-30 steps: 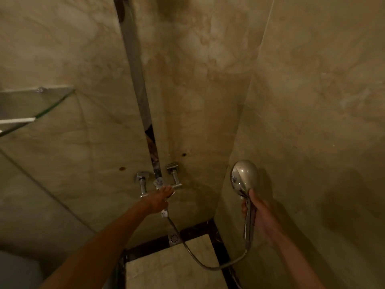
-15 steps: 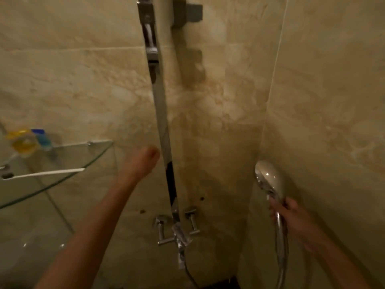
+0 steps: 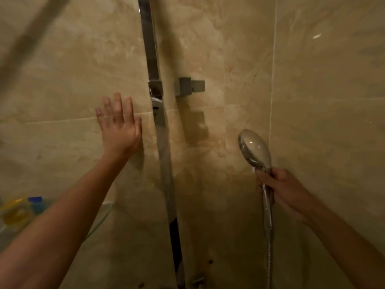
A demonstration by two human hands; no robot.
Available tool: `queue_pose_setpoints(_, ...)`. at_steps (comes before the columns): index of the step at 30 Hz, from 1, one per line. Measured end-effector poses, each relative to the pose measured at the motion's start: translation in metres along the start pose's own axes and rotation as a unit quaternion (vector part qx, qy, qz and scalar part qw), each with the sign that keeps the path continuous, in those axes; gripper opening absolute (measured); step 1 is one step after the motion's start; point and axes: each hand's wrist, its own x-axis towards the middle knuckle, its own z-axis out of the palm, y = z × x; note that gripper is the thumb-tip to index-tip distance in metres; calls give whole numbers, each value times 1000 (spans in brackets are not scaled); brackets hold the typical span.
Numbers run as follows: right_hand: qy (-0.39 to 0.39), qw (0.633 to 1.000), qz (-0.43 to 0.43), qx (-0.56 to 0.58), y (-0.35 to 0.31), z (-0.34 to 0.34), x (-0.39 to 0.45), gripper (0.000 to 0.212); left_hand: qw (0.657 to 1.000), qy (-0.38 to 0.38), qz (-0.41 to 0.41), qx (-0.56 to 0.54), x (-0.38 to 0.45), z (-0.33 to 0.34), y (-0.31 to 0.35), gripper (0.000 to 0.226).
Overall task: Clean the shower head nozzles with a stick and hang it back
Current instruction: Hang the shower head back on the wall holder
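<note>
A chrome shower head points up at the right, its rounded back toward me, nozzles hidden. My right hand grips its handle just below the head, and the metal hose hangs down from it. My left hand is raised with fingers spread, left of the vertical chrome rail. A square holder bracket sits on the rail, level with my left fingertips. No stick is visible.
Beige marble tiles cover both walls, meeting in a corner at the right. A grey square wall fitting sits right of the rail. A glass corner shelf at the lower left carries a yellow and blue bottle.
My left hand left the tap, rose up the wall and opened beside the rail. The view tilted upward, dropping the taps out of sight. My right hand kept the shower head.
</note>
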Motion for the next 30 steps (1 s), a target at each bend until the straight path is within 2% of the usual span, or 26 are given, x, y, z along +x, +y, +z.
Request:
queue_pose_setpoints(4,27,999,-47,0,-35,8,38,43,998,64,-12,23,1,19,-3,65)
queue_pose_setpoints(9,43,992,-106,-59,-85,6,81,20,994,101,-15,46,2,28,-3,67)
queue_pose_setpoints(12,36,990,-135,4,-128,19,104,25,992,121,-12,39,0,29,-2,67)
queue_pose_setpoints(17,5,976,-206,71,-204,48,137,7,989,140,3,41,1,30,-4,68)
queue_pose_setpoints(20,-53,976,-180,114,-241,57,161,8,988,149,0,44,1,29,-3,65)
queue_pose_setpoints(23,-119,981,-126,84,-270,60,182,8,987,151,-6,50,2,27,-1,64)
queue_pose_setpoints(26,-130,982,-127,40,-283,67,197,11,987,151,-4,53,3,28,-3,64)
queue_pose_setpoints(30,-89,977,-190,42,-296,85,204,15,986,160,-3,53,2,29,-2,64)
